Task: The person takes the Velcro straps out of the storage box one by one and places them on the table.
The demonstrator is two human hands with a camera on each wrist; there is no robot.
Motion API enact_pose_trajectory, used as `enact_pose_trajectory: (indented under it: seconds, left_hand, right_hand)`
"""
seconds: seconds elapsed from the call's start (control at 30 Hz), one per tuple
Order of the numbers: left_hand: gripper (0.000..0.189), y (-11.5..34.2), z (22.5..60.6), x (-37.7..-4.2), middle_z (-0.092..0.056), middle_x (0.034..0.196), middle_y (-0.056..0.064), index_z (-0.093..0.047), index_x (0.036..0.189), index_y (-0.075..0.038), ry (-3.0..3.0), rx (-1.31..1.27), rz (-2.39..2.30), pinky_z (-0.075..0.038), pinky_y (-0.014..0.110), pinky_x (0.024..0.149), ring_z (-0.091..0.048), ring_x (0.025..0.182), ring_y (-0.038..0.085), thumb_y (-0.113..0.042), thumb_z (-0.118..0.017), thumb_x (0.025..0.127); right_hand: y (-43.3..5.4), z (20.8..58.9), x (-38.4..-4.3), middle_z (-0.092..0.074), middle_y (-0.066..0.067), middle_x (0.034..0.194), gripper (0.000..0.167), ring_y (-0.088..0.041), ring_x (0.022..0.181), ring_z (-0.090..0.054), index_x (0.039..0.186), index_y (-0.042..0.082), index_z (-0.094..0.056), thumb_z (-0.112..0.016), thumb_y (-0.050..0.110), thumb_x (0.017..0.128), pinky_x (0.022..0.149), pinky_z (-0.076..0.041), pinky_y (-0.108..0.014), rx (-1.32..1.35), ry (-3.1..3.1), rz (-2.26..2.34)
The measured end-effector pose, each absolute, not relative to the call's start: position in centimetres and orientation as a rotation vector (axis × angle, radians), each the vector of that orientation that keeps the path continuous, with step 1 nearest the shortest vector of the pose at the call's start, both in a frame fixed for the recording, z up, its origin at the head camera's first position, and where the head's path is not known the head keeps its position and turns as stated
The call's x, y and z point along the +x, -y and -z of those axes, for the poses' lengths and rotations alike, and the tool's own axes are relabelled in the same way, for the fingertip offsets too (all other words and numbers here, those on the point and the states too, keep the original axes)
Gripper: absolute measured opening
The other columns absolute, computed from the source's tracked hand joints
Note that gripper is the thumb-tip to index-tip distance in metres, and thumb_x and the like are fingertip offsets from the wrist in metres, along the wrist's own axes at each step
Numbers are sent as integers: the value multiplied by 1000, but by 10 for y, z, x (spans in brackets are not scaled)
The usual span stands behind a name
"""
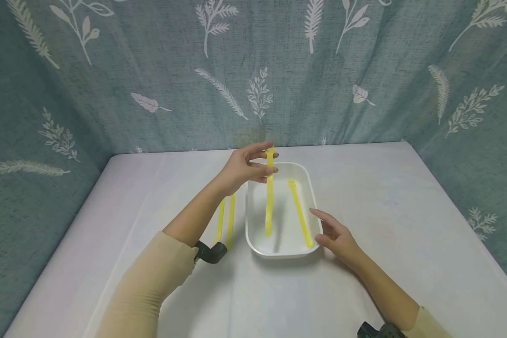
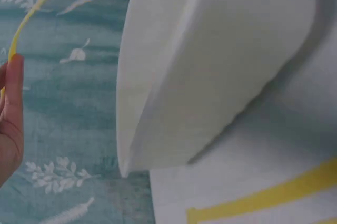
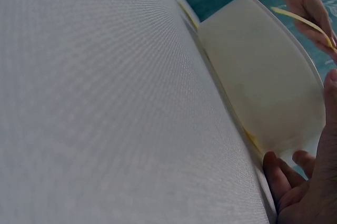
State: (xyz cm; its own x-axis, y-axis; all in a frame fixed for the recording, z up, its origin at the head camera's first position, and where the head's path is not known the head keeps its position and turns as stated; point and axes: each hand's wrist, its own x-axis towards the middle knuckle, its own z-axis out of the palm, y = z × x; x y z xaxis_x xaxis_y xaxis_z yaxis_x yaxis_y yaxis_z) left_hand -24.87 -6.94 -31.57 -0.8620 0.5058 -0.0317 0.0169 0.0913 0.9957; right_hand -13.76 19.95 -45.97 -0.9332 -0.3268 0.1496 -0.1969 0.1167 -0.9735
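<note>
My left hand point(image 1: 242, 165) pinches a long, flat yellow strap point(image 1: 269, 202) near its upper end, which has a wider head. The strap hangs down over a white rectangular tray point(image 1: 283, 252); in the left wrist view its free part point(image 2: 39, 2) curves. Inside the tray, towards its right side, lies another yellow strap point(image 1: 301, 216). My right hand point(image 1: 337, 237) holds the tray's right side, with index finger and thumb at the rim. In the right wrist view, other fingers point(image 3: 276, 176) bend low against the tray's outer wall point(image 3: 258, 76).
Left of the tray, two more yellow straps point(image 1: 231, 213) lie on the white-covered table point(image 1: 363, 183), partly hidden by my left forearm. A green curtain point(image 1: 160, 61) with a white leaf print stands behind the table and along both sides.
</note>
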Motion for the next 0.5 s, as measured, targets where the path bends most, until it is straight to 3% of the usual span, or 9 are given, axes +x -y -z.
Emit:
enact_pose_trajectory:
  seconds: [0.17,0.5]
  left_hand:
    - [66,79,312,-239,-57,132,5,-43,142,-21,-2046,536,-1788,-57,37,77,-67,102,20,0,-67,85]
    - [64,103,306,-236,-54,133,9,-43,143,-19,-2101,535,-1789,-57,37,78,-68,99,18,-1,-66,86]
  right_hand:
    - [-200,459,-138,-32,-21,149,57,-36,128,-42,141,4,-39,-61,0,89,88,-49,-22,-534,-2286,1944]
    - [-202,462,-139,-36,-21,147,55,-5,120,-51,140,3,-41,-60,-2,89,88,-50,-21,-599,-2290,1980]
